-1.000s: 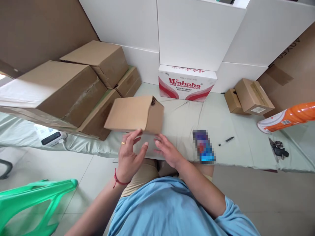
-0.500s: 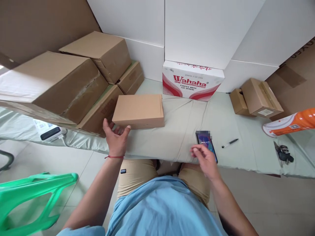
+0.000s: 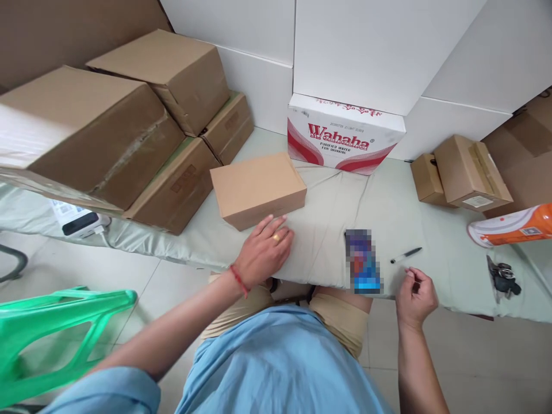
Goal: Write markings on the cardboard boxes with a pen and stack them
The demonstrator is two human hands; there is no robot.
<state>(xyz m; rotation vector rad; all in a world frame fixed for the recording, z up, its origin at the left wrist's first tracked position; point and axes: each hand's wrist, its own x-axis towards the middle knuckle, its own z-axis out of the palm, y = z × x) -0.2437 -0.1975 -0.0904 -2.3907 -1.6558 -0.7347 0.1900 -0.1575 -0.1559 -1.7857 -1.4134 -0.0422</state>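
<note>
In the head view, my left hand (image 3: 268, 247) lies palm down on the table cover, fingers stretched out. Its fingertips are at the lower front edge of a plain brown cardboard box (image 3: 259, 184), which sits at an angle; whether they touch it I cannot tell. A ring and a red wrist cord show on this hand. Off to the right, my right hand (image 3: 416, 296) hovers at the table's front edge with its fingers curled in and nothing visible in them. A pen (image 3: 406, 255) lies just beyond it. Left of that hand is a phone (image 3: 363, 261), its screen blurred out.
Large cardboard boxes (image 3: 116, 138) are stacked at the left. A white and red Wahaha carton (image 3: 340, 138) stands against the wall. Small boxes (image 3: 472, 172), an orange and white can (image 3: 513, 226) and keys (image 3: 503, 279) are at the right. A green stool (image 3: 86, 356) stands lower left.
The brown box has shifted right and turned, its right end swinging away from me. My left hand has moved right along its front. My right hand has gone from the phone to near the pen.
</note>
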